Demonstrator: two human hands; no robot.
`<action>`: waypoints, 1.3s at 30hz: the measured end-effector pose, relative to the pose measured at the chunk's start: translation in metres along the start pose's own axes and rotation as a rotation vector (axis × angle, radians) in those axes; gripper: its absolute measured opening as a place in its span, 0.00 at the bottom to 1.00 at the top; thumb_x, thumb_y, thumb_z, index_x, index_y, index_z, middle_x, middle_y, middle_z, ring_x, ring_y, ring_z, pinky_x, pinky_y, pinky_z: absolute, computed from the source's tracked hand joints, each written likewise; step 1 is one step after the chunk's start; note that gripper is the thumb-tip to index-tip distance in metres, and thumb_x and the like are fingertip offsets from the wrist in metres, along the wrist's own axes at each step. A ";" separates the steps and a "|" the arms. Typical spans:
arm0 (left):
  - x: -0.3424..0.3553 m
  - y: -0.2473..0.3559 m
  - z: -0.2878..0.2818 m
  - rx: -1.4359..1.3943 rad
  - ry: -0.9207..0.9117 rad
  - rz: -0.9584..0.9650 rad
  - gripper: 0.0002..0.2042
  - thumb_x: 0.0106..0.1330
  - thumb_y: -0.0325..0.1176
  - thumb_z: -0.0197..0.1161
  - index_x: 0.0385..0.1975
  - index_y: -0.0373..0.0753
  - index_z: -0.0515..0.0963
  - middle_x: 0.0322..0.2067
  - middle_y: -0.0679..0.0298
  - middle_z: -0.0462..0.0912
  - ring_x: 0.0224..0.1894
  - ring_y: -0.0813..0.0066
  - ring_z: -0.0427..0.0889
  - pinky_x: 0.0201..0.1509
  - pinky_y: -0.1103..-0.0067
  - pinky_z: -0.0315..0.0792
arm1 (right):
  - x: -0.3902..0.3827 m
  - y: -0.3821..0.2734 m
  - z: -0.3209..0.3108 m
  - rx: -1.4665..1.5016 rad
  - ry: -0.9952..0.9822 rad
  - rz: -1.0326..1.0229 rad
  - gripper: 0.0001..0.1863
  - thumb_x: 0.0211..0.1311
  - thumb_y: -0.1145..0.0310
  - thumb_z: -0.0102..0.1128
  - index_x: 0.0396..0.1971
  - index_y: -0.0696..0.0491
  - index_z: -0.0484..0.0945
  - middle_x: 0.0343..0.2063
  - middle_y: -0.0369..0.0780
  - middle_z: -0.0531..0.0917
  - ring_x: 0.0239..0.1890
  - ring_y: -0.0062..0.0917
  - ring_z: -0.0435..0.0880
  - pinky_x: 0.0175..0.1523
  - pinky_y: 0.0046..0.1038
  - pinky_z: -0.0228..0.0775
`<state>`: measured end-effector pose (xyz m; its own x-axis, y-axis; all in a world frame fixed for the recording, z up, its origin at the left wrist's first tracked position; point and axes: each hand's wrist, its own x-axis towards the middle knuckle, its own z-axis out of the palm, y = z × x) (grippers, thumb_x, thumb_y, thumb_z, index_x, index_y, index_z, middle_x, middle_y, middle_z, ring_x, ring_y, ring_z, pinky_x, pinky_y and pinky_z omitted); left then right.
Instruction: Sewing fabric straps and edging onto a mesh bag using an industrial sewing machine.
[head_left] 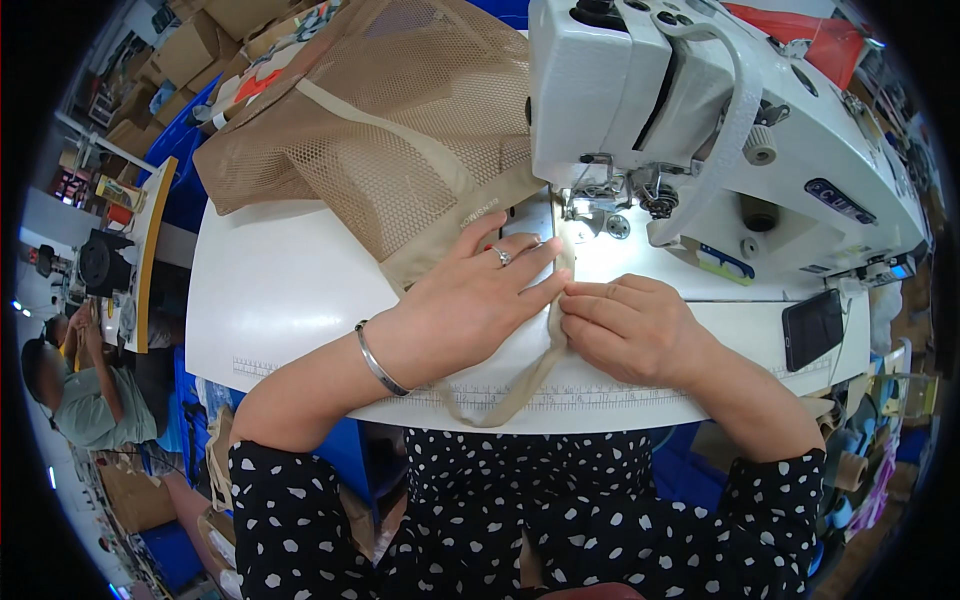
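Tan mesh fabric [400, 130], white sewing machine [640, 90]

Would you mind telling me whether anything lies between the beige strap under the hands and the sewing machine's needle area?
Nothing visible does. The beige strap runs on bare white table straight to the presser foot; left hand and right hand flank it.

I am sitting at a white worktop [290, 300] in a crowded workshop. Cardboard boxes [195, 45] are piling up at the far left, above blue bins [185, 135]. Another person [85, 400] is sitting at a neighbouring table [150, 250] to my left. Bright light is falling across the worktop.
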<state>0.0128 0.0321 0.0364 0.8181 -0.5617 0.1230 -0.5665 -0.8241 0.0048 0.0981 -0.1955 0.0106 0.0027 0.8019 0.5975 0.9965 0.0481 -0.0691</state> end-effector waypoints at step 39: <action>0.002 0.001 0.005 -0.077 0.043 -0.068 0.25 0.68 0.36 0.63 0.64 0.39 0.72 0.64 0.62 0.74 0.64 0.67 0.73 0.75 0.59 0.56 | -0.001 0.012 0.006 0.082 -0.024 0.372 0.17 0.48 0.78 0.68 0.42 0.55 0.83 0.44 0.39 0.85 0.49 0.35 0.84 0.51 0.35 0.76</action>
<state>0.0141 0.0298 0.0321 0.8510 -0.4995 0.1620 -0.5169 -0.8512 0.0907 0.1100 -0.1928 0.0044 0.3597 0.7873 0.5007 0.9178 -0.2018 -0.3420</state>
